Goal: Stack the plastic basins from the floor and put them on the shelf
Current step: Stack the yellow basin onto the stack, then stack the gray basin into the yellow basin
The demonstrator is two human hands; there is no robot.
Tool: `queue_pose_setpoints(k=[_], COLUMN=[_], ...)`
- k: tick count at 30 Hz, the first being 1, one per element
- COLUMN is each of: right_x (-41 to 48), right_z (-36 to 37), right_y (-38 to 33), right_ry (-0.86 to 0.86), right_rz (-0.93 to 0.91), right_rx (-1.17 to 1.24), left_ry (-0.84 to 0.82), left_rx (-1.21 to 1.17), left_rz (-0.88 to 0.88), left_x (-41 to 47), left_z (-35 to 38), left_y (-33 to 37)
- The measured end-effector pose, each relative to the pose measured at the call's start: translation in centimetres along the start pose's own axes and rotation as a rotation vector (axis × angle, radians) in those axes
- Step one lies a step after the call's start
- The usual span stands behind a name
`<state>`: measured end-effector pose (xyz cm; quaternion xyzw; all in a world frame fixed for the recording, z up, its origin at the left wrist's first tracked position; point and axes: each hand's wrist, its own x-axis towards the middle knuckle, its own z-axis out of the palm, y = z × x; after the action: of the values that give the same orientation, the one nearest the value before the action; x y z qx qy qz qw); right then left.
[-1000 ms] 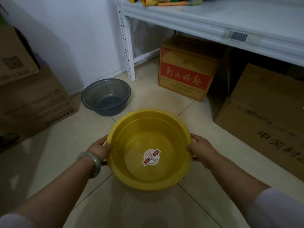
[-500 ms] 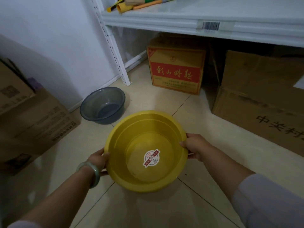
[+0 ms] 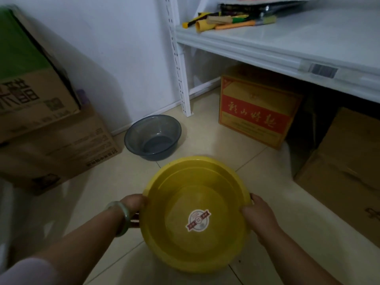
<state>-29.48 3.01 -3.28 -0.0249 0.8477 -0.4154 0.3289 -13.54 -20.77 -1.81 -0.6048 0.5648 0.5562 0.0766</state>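
I hold a yellow basin [image 3: 185, 194] with a round sticker inside, lifted above the tiled floor. My left hand [image 3: 133, 203] grips its left rim; a pale bangle sits on that wrist. My right hand [image 3: 257, 214] grips the right rim. A grey translucent basin [image 3: 153, 136] stands upright on the floor beyond the yellow one, near the wall and the shelf post. The white shelf [image 3: 287, 44] runs across the upper right, above floor level.
Brushes and rolled items [image 3: 224, 22] lie at the shelf's left end. A red and yellow carton [image 3: 257, 114] and a brown carton [image 3: 345, 171] sit under the shelf. Stacked cardboard boxes [image 3: 47, 128] stand at the left. The white shelf post [image 3: 178, 58] rises beside the grey basin.
The yellow basin has come up and toward me in both hands. My view has risen and swung, so the shelf top and the boxes at the left show more.
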Motion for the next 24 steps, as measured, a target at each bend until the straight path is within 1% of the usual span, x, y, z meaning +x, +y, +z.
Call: queue_pose_setpoints(k=[2,3,7,9,12,15,18,20,23,24], right_x=[1.4,2.3,6.1,7.8,10.5,13.4,15.6,16.6,17.7,18.0], right_z=[0.2,0.4,2.0,3.8,7.6,11.4,14.7,16.5,18.3,18.8], right_y=[-1.3,-2.3,-7.8,-10.6,-14.3,-17.2,-19.2,-20.0,-20.5,-20.7], right_ry=[0.046,0.075,0.222,0.227,0.146,0.063,-0.007,-0.037,-0.089,-0.098], right_rz=[0.016,0.004,-0.164,-0.236,-0.231,-0.131,-0.026,0.002,0.022,0.029], right_rx=[-0.076,-0.104,-0.264,-0.302,-0.161,0.037,0.255,0.313,0.322,0.335], left_ry=[-0.030,-0.029,0.060,0.087,0.101,0.079,0.068,0.055,-0.019,-0.018], left_rx=[-0.064,-0.105,-0.391,-0.495,-0.580,-0.671,-0.703,-0.703,-0.706,-0.682], left_rz=[-0.053,-0.047,0.043,0.077,0.104,0.106,0.105,0.108,0.103,0.115], left_x=[1.7,3.0,8.2,10.5,13.9,17.0,19.8,21.6,23.9,24.2], left_z=[-1.3,-2.1,-5.3,-6.6,-8.3,-9.6,-10.4,-11.0,-10.9,-10.5], left_y=[1.0,1.7,5.2,6.8,8.8,10.5,12.0,12.8,13.7,13.9])
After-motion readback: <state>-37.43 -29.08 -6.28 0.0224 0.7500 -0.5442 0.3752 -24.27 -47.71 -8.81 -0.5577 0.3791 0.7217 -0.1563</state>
